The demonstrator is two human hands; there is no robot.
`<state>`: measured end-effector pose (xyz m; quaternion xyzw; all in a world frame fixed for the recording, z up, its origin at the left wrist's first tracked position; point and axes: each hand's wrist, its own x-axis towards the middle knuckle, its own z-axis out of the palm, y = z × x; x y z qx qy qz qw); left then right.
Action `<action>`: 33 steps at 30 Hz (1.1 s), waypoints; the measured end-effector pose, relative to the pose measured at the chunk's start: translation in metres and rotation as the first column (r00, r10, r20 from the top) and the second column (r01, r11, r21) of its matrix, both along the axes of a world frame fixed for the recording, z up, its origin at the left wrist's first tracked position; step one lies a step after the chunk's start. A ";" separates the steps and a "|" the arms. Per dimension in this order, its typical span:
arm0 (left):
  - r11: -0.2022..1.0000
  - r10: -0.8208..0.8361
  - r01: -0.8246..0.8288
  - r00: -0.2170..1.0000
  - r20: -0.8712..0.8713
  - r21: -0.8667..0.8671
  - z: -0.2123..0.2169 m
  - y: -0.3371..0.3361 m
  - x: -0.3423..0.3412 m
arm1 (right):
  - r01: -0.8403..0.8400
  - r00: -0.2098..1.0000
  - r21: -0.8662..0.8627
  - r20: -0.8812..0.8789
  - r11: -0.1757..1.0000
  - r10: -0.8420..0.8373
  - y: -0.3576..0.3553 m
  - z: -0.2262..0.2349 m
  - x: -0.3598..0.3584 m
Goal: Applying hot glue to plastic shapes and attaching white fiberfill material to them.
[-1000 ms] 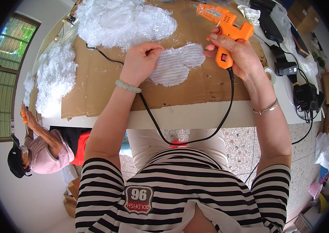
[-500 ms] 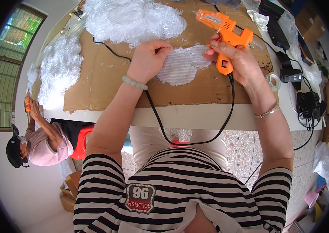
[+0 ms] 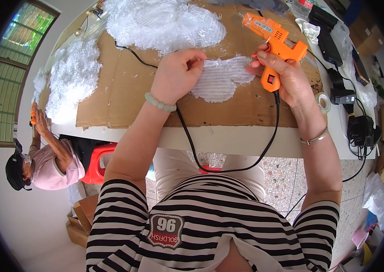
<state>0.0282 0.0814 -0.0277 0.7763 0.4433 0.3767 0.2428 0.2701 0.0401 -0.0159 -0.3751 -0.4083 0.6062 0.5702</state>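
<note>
My right hand (image 3: 287, 75) is wrapped round the grip of an orange glue gun (image 3: 273, 43), its nozzle tilted toward the far left. A black cord hangs from the handle's end. A flat, ridged whitish sheet with a ragged outline (image 3: 221, 81) lies on brown cardboard (image 3: 124, 106) between my hands. At the sheet's left edge, my left hand (image 3: 177, 72) is closed in a pinch. Whatever its fingertips hold, if anything, is too small or hidden to make out. A fluffy white heap of shredded plastic (image 3: 164, 27) lies just beyond the left hand.
Another shredded white heap (image 3: 74, 75) sits to the left. A tape roll (image 3: 323, 103) lies by my right wrist, with black adapters (image 3: 359, 129) and cords farther right. The gun's black cord (image 3: 192, 145) loops over the table's front edge. A co-worker (image 3: 53, 167) holds an orange tool at far left.
The whole view has shifted slightly, so table and hands appear a little lower and farther right. Both hands keep nearly the same pose over the sheet.
</note>
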 end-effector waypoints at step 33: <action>0.897 0.040 0.050 0.980 -0.193 0.440 0.028 -0.033 -0.025 | -0.029 0.998 -0.045 0.047 0.999 0.031 0.001 -0.003 -0.001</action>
